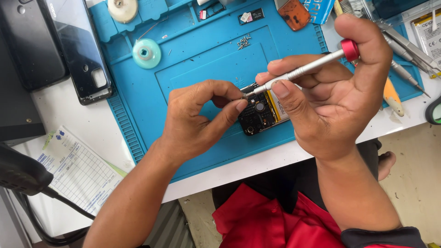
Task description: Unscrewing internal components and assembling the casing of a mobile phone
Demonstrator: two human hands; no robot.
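Screwdriver [303,69] work like this rewards a steady hand: your right hand [330,96] is closed around the slim silver shaft, forefinger on its red cap, tip meeting the opened phone [262,112] on the blue mat [193,82]. Your left hand [197,119] pinches thumb to forefinger right at the tip, apparently on a tiny screw, though that is too small to tell. Keep the shaft square and press lightly; loose screws [243,42] lie farther up the mat.
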